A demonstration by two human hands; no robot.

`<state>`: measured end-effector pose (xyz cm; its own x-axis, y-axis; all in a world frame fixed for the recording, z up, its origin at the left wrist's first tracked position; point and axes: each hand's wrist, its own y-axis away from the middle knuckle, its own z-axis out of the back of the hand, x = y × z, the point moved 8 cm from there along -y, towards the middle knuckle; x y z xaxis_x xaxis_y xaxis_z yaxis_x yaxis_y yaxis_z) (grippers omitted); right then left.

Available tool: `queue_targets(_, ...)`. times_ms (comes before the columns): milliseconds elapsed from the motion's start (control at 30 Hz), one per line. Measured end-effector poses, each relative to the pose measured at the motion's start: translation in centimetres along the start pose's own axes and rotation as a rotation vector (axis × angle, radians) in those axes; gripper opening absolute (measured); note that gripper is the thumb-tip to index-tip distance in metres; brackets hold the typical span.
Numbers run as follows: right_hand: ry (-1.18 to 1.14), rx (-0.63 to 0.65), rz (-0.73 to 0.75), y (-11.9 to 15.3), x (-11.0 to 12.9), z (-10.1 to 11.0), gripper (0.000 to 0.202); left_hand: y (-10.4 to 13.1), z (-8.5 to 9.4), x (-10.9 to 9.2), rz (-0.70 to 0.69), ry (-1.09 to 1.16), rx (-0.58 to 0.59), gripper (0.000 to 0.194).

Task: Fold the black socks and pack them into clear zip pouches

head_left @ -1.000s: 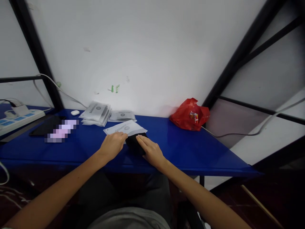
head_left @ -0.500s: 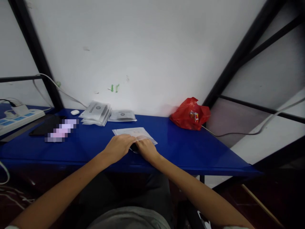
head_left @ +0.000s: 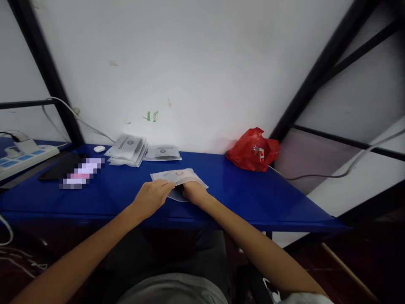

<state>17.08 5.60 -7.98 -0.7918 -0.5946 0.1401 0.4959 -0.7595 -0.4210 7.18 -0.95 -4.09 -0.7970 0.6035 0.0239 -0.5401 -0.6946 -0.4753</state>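
Blue table (head_left: 253, 198) | back edge: pouch stack (head_left: 126, 147), flat pouch (head_left: 162, 153) | back-right corner: red bag (head_left: 247, 153) | back-left corner: white case (head_left: 99, 149) | near front edge: open pouch (head_left: 169, 175)

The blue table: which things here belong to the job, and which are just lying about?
In the job: open pouch, left hand, right hand, dark item; probably stacked pouches, flat pouch.

Lying about, apparently: red bag, power strip, white case, flat black device.

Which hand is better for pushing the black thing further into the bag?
Probably the right hand: it reaches into the open bag, beside the black thing, with its fingertips hidden. The left hand seems busy pinching the bag's upper edge.
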Motion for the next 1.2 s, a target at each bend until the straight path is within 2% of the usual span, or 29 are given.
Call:
queue_targets(133,-0.134,0.094,0.083,0.1,1.3,0.8,0.063,0.2,-0.1,0.5,0.017,-0.023,-0.077,0.023)
queue_targets(367,-0.193,0.149,0.179,2.7,4.2,3.6,0.054,0.5,-0.1,1.1,0.015,-0.018,-0.161,0.025)
queue_targets(433,-0.167,0.120,0.241,3.8,5.3,4.9,0.051,0.5,0.0,1.1,0.001,-0.038,-0.145,0.026)
queue_targets(500,-0.147,0.030,0.279,4.7,5.9,6.4,0.042,0.6,-0.2,0.8,-0.031,-0.067,-0.097,0.027)
queue_targets(600,-0.074,-0.130,0.267,5.7,5.5,7.7,0.034,0.8,-0.8,0.1,-0.102,-0.119,0.016,0.028)
queue_targets(667,-0.010,-0.158,0.257,6.1,4.8,7.2,0.032,1.1,-1.4,-0.1,-0.133,-0.137,0.089,0.029)
queue_targets(733,0.017,-0.112,0.252,6.3,4.0,6.1,0.030,1.4,-1.8,-0.1,-0.143,-0.124,0.136,0.027)
queue_targets(833,-0.012,-0.051,0.218,6.6,3.0,4.7,0.029,2.1,-2.1,0.3,-0.137,-0.040,0.159,0.026)
queue_targets(1033,-0.082,-0.002,0.146,6.7,2.2,4.2,0.031,2.9,-2.2,1.8,-0.071,0.197,0.209,0.029)
queue_targets(1100,-0.107,0.004,0.131,6.6,2.0,4.1,0.031,2.9,-2.4,1.9,-0.081,0.176,0.240,0.027)
queue_targets(1200,-0.131,-0.001,0.115,6.6,1.8,4.0,0.029,2.6,-3.0,1.4,-0.118,0.031,0.284,0.023)
